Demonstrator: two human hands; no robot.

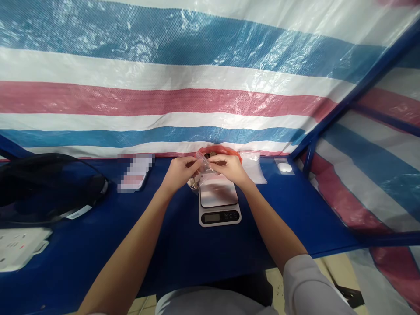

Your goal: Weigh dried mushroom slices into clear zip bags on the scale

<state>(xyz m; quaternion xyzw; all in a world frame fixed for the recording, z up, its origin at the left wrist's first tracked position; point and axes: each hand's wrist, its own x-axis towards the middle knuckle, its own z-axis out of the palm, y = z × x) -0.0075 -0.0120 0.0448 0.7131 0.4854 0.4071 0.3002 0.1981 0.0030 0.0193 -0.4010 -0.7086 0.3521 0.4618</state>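
My left hand [186, 171] and my right hand [229, 167] pinch the top edge of a small clear plastic zip bag [204, 168] between them. The bag hangs above the back of a white kitchen scale [218, 197] with a steel plate and a dark display. Just behind my hands lies an orange-red plastic bag [226, 150] with small brownish pieces in it, partly hidden. Some pale and brown pieces [194, 181] show at the left of the scale, in or behind clear plastic; I cannot tell which.
Flat clear bags [254, 168] lie right of the scale, and a white mouse-like object [285, 167] sits farther right. At left are a phone [136, 172] with a blurred screen, a black bag [49, 188] and a white power strip [22, 247]. Striped sheeting [164, 100] hangs behind the blue table [278, 218].
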